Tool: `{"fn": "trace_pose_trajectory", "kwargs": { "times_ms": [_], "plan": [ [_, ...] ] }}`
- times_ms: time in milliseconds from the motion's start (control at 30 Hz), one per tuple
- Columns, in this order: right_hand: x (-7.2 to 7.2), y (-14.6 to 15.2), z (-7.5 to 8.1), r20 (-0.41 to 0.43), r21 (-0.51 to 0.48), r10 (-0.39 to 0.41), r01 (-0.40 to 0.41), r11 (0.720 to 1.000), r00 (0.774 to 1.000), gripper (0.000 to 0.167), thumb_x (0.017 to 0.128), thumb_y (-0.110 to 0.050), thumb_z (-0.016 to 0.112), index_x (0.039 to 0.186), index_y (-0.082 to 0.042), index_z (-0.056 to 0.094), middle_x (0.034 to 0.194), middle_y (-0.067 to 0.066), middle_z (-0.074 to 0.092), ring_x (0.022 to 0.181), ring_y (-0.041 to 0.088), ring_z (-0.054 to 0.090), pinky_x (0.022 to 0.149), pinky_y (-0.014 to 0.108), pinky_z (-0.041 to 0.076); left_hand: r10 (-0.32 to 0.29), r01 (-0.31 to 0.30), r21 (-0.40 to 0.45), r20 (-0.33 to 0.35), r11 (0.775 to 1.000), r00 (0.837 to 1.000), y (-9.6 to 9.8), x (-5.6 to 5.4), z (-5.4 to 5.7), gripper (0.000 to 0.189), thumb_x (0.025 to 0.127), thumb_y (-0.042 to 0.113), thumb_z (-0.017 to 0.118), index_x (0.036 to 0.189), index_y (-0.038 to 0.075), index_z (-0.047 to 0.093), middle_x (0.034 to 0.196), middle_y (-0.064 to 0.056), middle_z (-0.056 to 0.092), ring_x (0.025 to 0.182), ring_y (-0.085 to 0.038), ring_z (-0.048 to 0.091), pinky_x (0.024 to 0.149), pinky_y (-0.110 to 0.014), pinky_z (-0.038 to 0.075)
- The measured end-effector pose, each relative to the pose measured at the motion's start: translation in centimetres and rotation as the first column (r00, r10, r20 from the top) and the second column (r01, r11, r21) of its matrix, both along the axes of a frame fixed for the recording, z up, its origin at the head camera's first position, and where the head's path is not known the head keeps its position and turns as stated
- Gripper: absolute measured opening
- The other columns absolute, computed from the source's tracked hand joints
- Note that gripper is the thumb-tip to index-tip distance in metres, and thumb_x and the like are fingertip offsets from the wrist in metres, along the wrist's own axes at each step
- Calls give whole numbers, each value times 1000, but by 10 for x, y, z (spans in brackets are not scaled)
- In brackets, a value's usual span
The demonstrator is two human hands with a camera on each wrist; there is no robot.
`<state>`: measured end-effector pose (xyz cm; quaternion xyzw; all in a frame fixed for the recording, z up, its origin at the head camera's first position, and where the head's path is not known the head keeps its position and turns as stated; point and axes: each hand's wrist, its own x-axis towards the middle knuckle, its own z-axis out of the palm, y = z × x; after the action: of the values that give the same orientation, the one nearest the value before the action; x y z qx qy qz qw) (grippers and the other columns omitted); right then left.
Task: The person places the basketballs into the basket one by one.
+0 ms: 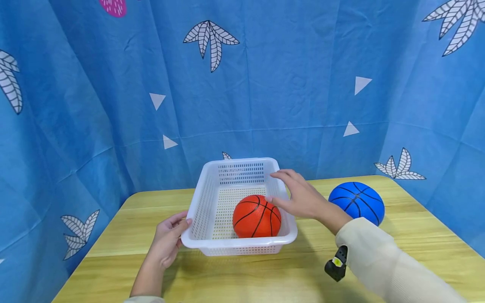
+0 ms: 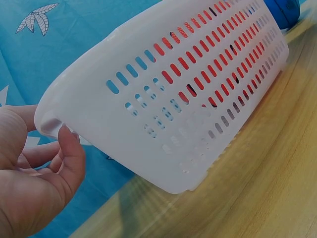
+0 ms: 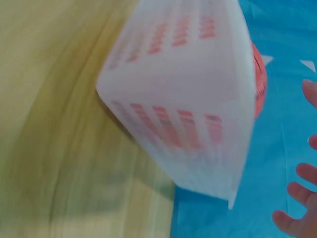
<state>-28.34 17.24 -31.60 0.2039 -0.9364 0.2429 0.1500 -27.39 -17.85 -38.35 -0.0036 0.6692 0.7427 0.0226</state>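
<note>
A white plastic basket (image 1: 242,243) with slotted walls stands in the middle of the head view. Inside it, toward the near right corner, lies a red ball with black basketball lines (image 1: 253,219). My left hand (image 1: 166,237) pinches the basket's left rim between thumb and fingers, as the left wrist view also shows. Above the right rim is my right hand (image 1: 301,195), its fingers spread and holding nothing, with the thumb close to the red ball. In the right wrist view those fingers (image 3: 299,193) appear apart from the basket wall.
On the wooden table (image 1: 125,235), a blue ball with black lines (image 1: 356,203) lies right of the basket, behind my right forearm. A blue patterned curtain (image 1: 288,84) hangs behind the table and along its sides. A black strap device (image 1: 336,265) is on my right sleeve.
</note>
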Motion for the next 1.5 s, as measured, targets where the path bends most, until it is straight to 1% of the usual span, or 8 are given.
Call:
{"fn": "trace_pose_trajectory", "kwargs": {
  "times_ms": [233, 400, 533, 700, 933, 1233, 1333, 1500],
  "plan": [
    [-4, 23, 8, -3, 7, -78, 78, 997, 997, 68, 86, -52, 60, 139, -14, 43, 143, 13, 39, 130, 37, 37, 99, 64, 36, -8, 8, 10, 2, 1000, 1000, 0, 0, -1, 40, 93, 9, 56, 131, -2, 46, 111, -15, 60, 97, -24, 64, 80, -38, 56],
    [-6, 41, 13, 21, 2, -145, 145, 989, 989, 72, 87, -55, 56, 142, -11, 39, 145, 18, 35, 132, 42, 31, 100, 69, 28, -7, 7, 2, 5, 1000, 1000, -1, 1, -1, 41, 93, 10, 57, 132, -1, 46, 113, -15, 59, 99, -24, 64, 81, -38, 56],
    [-6, 59, 16, 70, -11, -214, 216, 976, 974, 78, 87, -60, 52, 144, -10, 34, 147, 22, 30, 133, 47, 24, 98, 73, 22, -12, 12, 11, 1, 1000, 1000, -1, 0, -1, 42, 93, 10, 56, 132, -1, 46, 110, -14, 60, 97, -23, 64, 80, -37, 56],
    [-5, 81, 16, 102, -17, -286, 289, 957, 953, 83, 86, -64, 49, 146, -9, 31, 147, 27, 26, 131, 51, 21, 94, 75, 19, -16, 16, 21, 0, 1000, 1000, -1, -1, 0, 42, 93, 9, 57, 132, -2, 46, 109, -14, 60, 97, -23, 64, 79, -37, 56],
    [-4, 109, 8, 118, -9, -392, 396, 918, 912, 88, 84, -68, 47, 147, -8, 28, 145, 31, 25, 127, 56, 22, 87, 75, 22, -4, 4, 8, 6, 1000, 1000, -1, 0, -1, 41, 93, 11, 57, 131, -1, 46, 111, -14, 61, 97, -23, 64, 79, -37, 56],
    [-1, 143, -7, 212, -36, -467, 484, 874, 858, 94, 86, -69, 43, 148, -3, 18, 142, 39, 19, 124, 61, 20, 82, 79, 23, -10, 10, 18, 0, 1000, 1000, 0, 0, 0, 41, 93, 9, 56, 131, -2, 46, 114, -17, 59, 100, -25, 63, 80, -38, 56],
    [0, 148, -13, 226, -24, -476, 493, 870, 850, 95, 86, -69, 43, 148, -1, 18, 140, 40, 21, 123, 60, 23, 80, 78, 27, -8, 8, 20, 1, 1000, 1000, 1, 0, 1, 40, 93, 9, 56, 131, -2, 46, 114, -18, 58, 99, -26, 63, 80, -38, 56],
    [3, 155, -19, 258, -41, -459, 485, 874, 850, 95, 88, -65, 43, 147, 4, 16, 140, 41, 21, 123, 61, 24, 87, 76, 31, -7, 6, 8, 7, 1000, 1000, 1, 2, 0, 42, 93, 12, 57, 131, -1, 46, 117, -19, 57, 100, -25, 63, 81, -39, 56]
  ]
}}
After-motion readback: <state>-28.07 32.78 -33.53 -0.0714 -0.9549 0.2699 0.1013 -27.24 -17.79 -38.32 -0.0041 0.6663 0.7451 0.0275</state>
